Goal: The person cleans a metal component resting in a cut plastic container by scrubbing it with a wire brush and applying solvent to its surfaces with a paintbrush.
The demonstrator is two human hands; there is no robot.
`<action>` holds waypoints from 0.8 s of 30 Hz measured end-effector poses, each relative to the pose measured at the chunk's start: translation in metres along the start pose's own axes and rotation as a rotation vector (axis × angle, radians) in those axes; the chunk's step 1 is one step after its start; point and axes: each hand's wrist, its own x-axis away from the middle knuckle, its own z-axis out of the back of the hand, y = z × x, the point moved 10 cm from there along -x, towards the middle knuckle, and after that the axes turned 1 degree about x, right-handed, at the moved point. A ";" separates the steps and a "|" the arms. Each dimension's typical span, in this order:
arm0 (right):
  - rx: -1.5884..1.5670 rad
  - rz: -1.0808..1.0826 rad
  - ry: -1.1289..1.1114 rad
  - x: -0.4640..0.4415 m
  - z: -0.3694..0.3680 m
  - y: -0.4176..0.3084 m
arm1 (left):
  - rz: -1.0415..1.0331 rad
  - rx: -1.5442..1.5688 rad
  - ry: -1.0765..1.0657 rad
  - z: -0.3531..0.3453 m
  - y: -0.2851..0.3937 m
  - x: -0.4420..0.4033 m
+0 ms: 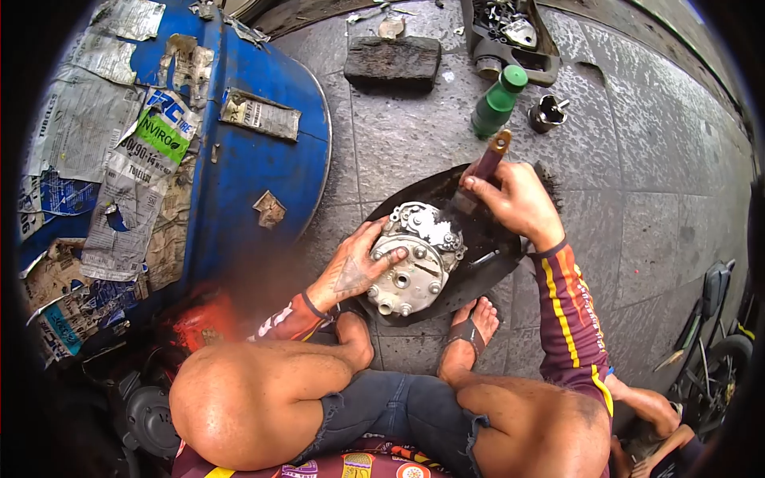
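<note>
- Plainly, in the head view, the metal casing [413,279] sits in a black pan [496,229] on the tiled floor.
- Its round cover is dull silver-grey, with bolts spaced about the edge and 1 hole near the middle; bright white patches and dark smears mark the upper part.
- The left hand [355,267] is clamped on the casing's left side, thumb over the cover.
- The right hand [522,201] is closed round a brush [488,162], bristles at the casing's upper right.
- Beyond stands 1 capped green bottle [496,107], contents unclear; beside it, 1 metal cup [547,115] with something pale sticking out.
- A dark bin [538,60] holds loose metal parts [518,32].
</note>
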 end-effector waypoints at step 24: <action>0.129 0.509 -0.075 0.022 -0.070 -0.135 | 0.063 0.197 -0.105 -0.011 -0.011 -0.005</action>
